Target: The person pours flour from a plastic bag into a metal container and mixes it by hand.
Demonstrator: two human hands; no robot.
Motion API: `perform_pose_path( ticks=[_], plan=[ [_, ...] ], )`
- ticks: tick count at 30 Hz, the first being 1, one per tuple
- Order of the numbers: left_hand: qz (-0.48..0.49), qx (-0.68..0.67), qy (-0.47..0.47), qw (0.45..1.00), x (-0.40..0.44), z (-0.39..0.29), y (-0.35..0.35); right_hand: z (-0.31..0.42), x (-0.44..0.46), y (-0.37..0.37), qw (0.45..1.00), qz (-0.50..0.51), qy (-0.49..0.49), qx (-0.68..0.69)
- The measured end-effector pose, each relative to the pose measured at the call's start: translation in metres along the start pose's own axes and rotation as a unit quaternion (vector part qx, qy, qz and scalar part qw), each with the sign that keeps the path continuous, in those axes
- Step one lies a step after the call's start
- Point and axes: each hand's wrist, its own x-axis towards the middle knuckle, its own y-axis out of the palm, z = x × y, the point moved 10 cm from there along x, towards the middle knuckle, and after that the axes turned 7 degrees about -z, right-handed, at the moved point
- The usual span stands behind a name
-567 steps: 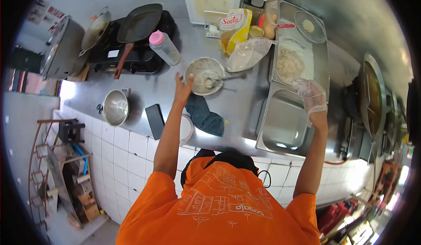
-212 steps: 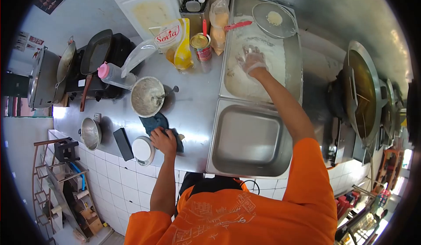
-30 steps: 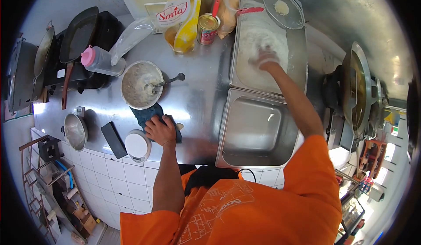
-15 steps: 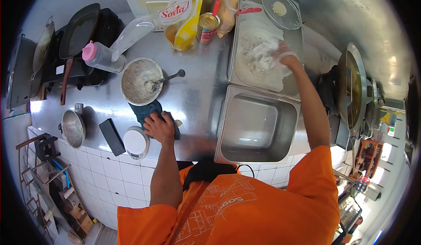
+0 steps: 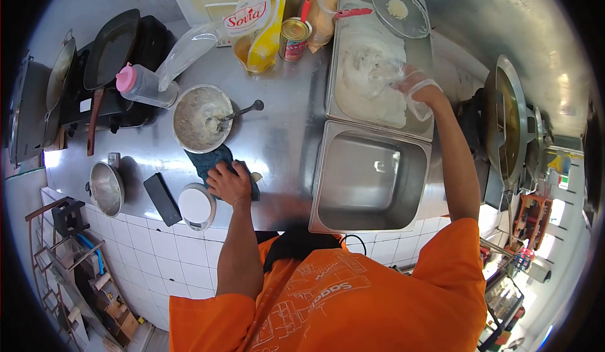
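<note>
My left hand rests with its fingers apart on a dark folded cloth on the steel counter. Just above the cloth sits a metal bowl with pale batter and a dark-handled spoon in it. My right hand, in a clear plastic glove, is at the right side of a steel tray of white flour. Its fingertips reach into the flour, and whether they grip anything is hidden. Below that tray is an empty deep steel pan.
A yellow pouch, a can and a strainer are at the back. A pink-capped bottle stands beside a stove with a pan. A scale, black box and small bowl line the front. A wok is right.
My right hand has gone from the middle of the flour to the tray's right side, and the flour's surface has shifted. My left hand has stayed on the cloth.
</note>
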Motion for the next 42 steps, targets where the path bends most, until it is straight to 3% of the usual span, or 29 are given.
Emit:
perform_pose_path(
  ticks=[2, 4, 6, 7, 9, 12, 15, 18, 21, 24, 28, 31, 33, 35, 36, 37, 40, 41, 42],
  plan=[
    [0.002, -0.004, 0.001, 1.000, 0.001, -0.001, 0.000, 0.006, -0.011, 0.024, 0.992, 0.113, 0.028, 0.057],
    [0.002, -0.006, 0.001, 1.000, 0.000, 0.000, -0.001, -0.021, 0.002, 0.102, 0.968, 0.193, -0.025, 0.156],
    [0.000, -0.007, 0.003, 1.000, 0.000, -0.001, -0.001, -0.028, 0.009, 0.151, 0.932, 0.232, 0.005, 0.279],
    [-0.004, -0.008, 0.002, 1.000, 0.001, -0.001, -0.001, -0.020, 0.012, 0.167, 0.906, 0.230, 0.059, 0.351],
    [-0.009, -0.008, 0.004, 1.000, 0.000, 0.000, 0.000, -0.010, 0.043, 0.193, 0.874, 0.172, 0.050, 0.451],
    [0.002, 0.001, 0.003, 1.000, -0.001, 0.000, 0.002, 0.027, 0.060, 0.204, 0.828, 0.242, 0.099, 0.496],
    [-0.004, 0.011, 0.010, 1.000, -0.001, -0.002, 0.000, 0.043, 0.054, 0.195, 0.844, 0.284, 0.159, 0.427],
    [-0.002, 0.003, 0.006, 1.000, -0.001, -0.001, 0.002, 0.020, 0.085, 0.232, 0.870, 0.256, 0.072, 0.414],
    [0.001, 0.002, 0.003, 1.000, -0.001, -0.001, 0.002, -0.001, 0.093, 0.235, 0.880, 0.264, 0.009, 0.394],
    [-0.050, 0.015, 0.027, 0.998, -0.001, -0.003, -0.003, -0.014, 0.070, 0.149, 0.889, 0.190, -0.002, 0.416],
    [-0.054, 0.000, 0.022, 0.998, 0.000, -0.002, -0.008, -0.063, 0.064, 0.073, 0.857, 0.073, 0.062, 0.507],
    [-0.058, -0.010, 0.021, 0.998, 0.000, -0.004, -0.008, -0.064, 0.066, 0.049, 0.866, 0.084, 0.100, 0.482],
    [-0.030, -0.005, 0.013, 0.999, 0.000, -0.003, -0.003, -0.060, 0.083, 0.072, 0.929, 0.139, 0.022, 0.343],
    [-0.011, 0.000, 0.010, 1.000, -0.002, -0.002, -0.001, -0.044, 0.108, 0.114, 0.995, 0.061, 0.002, 0.079],
    [-0.007, 0.001, 0.008, 1.000, -0.002, -0.001, 0.000, -0.028, 0.107, 0.125, 0.991, -0.047, 0.056, -0.109],
    [-0.001, 0.003, 0.003, 1.000, -0.001, -0.001, 0.002, 0.001, 0.090, 0.122, 0.980, -0.068, 0.050, -0.180],
    [-0.008, 0.011, 0.013, 1.000, -0.002, -0.004, -0.001, 0.027, 0.078, 0.140, 0.979, -0.016, -0.088, -0.182],
    [-0.006, 0.008, 0.012, 1.000, -0.002, -0.004, -0.001, 0.021, 0.076, 0.135, 0.983, 0.038, -0.094, -0.153],
    [-0.004, 0.004, 0.009, 1.000, -0.001, -0.004, 0.000, 0.016, 0.074, 0.116, 0.990, 0.023, -0.086, -0.111]
  ],
)
